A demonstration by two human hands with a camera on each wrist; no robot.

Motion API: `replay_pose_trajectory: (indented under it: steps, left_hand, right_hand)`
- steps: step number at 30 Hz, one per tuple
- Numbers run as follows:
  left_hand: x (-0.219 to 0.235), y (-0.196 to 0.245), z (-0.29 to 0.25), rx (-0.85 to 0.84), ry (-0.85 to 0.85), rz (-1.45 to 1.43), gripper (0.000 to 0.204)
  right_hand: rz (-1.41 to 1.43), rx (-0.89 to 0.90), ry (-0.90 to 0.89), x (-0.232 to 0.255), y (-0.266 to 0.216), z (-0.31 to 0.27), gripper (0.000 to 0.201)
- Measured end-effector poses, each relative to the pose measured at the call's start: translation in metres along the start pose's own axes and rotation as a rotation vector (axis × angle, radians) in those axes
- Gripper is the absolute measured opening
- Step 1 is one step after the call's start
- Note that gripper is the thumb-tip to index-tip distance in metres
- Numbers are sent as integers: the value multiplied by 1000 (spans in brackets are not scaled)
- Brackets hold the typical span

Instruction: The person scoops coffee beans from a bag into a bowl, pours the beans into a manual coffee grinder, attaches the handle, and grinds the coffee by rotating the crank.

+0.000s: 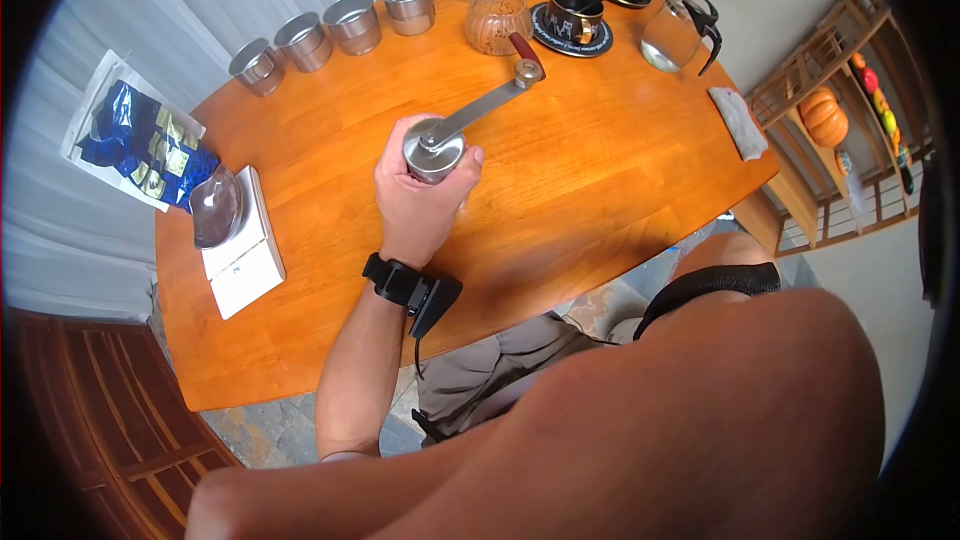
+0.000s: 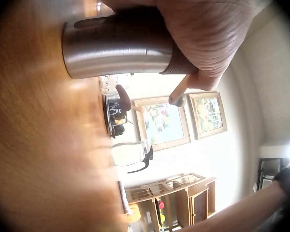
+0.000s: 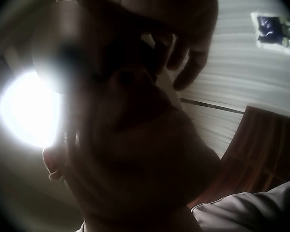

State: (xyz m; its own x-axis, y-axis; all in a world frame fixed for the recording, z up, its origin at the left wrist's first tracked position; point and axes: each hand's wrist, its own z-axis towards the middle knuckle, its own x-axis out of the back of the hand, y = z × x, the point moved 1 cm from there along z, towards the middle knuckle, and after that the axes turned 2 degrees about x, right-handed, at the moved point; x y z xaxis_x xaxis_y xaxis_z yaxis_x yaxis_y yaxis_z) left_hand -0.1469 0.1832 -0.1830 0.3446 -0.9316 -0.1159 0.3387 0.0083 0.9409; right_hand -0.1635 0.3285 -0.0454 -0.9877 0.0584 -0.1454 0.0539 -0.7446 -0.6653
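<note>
My left hand [image 1: 425, 205] grips a steel hand grinder [image 1: 434, 152], thumb on one side and fingers round the other. The grinder stands upright on the wooden table; its crank arm [image 1: 485, 108] points away to the right, ending in a dark red knob [image 1: 524, 48]. From the left wrist view, the palm [image 2: 208, 38] wraps the upper part of the metal body [image 2: 116, 53]. My right hand [image 3: 183, 53] is raised by the face, fingers loosely bent and in shadow, with no object visible in them; the head view shows only its arm.
Steel cups [image 1: 353, 26] line the back left. A blue-and-white bag [image 1: 140, 140] and a white scale [image 1: 248, 280] are at the left. Behind the grinder stand a ribbed glass [image 1: 497, 25] and a black cup [image 1: 575, 15]; a glass pot [image 1: 672, 35] and grey cloth [image 1: 738, 124] are at the right.
</note>
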Motion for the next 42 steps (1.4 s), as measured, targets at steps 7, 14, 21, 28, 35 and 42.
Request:
replay_pose_trajectory:
  steps: [7, 14, 21, 28, 35, 42]
  left_hand:
    - [0, 1, 0, 14, 4, 9, 32]
    - [-1, -17, 2, 2, 50, -15, 30]
    - [6, -3, 0, 43, -13, -39, 34]
    - [6, 3, 2, -21, -35, 92, 34]
    - [6, 6, 3, 3, -49, 61, 34]
    - [3, 3, 5, -141, 5, 204, 34]
  right_hand:
    - [68, -22, 17, -3, -1, -3, 7]
    - [195, -95, 24, -9, 9, 3, 6]
    - [-920, -506, 247, 67, 10, -25, 16]
    - [-1753, -157, -334, 71, -1, -2, 33]
    - [-1667, -851, -293, 67, -34, -11, 27]
    - [-1258, -690, -683, 8, -33, 15, 33]
